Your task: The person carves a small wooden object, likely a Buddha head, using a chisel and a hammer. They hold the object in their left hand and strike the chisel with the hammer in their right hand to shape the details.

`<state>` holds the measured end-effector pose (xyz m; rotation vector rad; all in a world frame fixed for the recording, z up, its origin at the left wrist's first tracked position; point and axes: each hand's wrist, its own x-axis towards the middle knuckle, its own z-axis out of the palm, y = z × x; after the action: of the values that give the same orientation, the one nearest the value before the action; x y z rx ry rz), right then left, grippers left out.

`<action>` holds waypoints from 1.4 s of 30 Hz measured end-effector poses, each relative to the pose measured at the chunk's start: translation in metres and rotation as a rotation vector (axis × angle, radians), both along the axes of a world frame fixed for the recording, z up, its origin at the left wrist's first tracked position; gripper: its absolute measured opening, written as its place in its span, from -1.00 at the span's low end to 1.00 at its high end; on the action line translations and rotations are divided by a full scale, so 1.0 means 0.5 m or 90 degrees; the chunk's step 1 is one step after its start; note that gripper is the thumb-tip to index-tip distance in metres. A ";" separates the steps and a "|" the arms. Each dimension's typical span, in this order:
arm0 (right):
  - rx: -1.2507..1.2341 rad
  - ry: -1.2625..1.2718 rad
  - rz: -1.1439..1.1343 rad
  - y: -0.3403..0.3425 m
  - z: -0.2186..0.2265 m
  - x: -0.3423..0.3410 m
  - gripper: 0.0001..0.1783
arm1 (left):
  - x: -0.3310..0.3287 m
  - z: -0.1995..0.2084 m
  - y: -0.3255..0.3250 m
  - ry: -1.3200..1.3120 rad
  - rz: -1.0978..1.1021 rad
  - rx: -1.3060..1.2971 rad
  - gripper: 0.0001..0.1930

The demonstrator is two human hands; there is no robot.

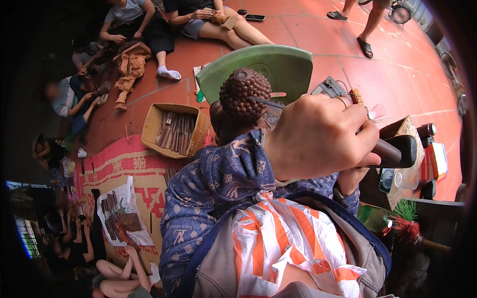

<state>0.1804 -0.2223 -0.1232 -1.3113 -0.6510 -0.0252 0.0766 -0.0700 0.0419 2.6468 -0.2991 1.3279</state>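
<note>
"So, what's the count?"
"One carved head (243, 92), upper middle of the frame; one thin blade (268, 103) across it; one dark handle (389, 152)."
"Fingers?"
"On the left hand (318, 139), clamped round the handle; the right hand (351, 180) is mostly hidden, I can't tell."
"And the head?"
"Dark brown, packed with round knobs, flat disc on top."
</note>
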 end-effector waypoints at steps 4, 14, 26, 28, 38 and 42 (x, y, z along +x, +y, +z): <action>0.040 -0.020 0.012 -0.009 0.020 0.014 -0.55 | -0.016 0.013 -0.002 0.001 -0.036 -0.004 -0.60; 0.082 -0.006 0.058 -0.034 0.057 0.015 -0.54 | -0.021 0.019 -0.001 -0.036 -0.060 -0.007 -0.62; 0.167 -0.025 0.032 -0.030 -0.011 0.016 -0.58 | -0.023 0.006 -0.023 -0.095 -0.117 0.040 -0.75; 0.186 0.001 0.051 -0.030 -0.027 0.019 -0.60 | -0.019 -0.005 -0.020 -0.061 -0.113 0.038 -0.67; 0.171 0.057 0.254 -0.075 -0.030 0.055 -0.83 | -0.024 -0.004 -0.007 -0.043 -0.107 0.025 -0.63; 0.159 0.010 0.170 -0.061 -0.010 0.039 -0.84 | -0.027 -0.003 -0.005 -0.049 -0.117 0.010 -0.63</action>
<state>0.1998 -0.2527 -0.1280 -0.9772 -0.7784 0.1185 0.0631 -0.0726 0.0406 2.5124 -0.5513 1.3741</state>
